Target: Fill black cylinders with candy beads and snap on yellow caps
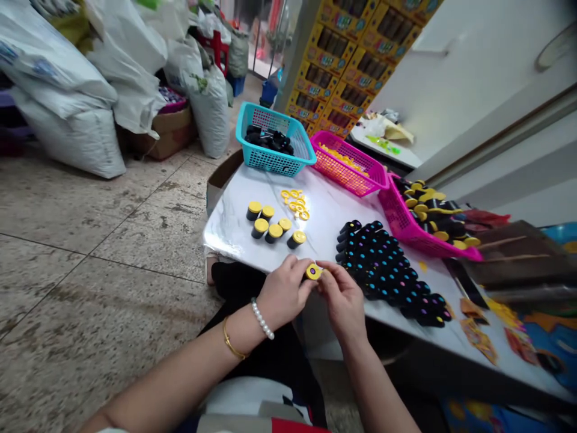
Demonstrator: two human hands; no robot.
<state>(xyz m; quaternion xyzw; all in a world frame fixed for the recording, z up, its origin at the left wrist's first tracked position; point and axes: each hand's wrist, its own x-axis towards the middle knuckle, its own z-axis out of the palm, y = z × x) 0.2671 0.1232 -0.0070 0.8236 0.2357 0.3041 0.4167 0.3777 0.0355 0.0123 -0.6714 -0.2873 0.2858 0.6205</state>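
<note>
My left hand [283, 291] and my right hand [342, 300] pinch a yellow plastic cap [313, 272] with a dark centre between their fingers, above the near edge of a white marble-patterned table [234, 225]. Several black cylinders with yellow tops [270, 225] stand left of my hands. Beyond them lies a small pile of yellow rings [295, 204]. To the right, a dense group of black pieces with coloured dots [387, 270] covers the tabletop. A pearl bracelet and a gold bangle circle my left wrist.
A teal basket [270, 141] of black parts and a pink basket [347, 165] of yellow pieces stand at the table's far edge. Another pink basket [419, 222] holds black-and-yellow parts. White sacks [202, 108] crowd the tiled floor on the left.
</note>
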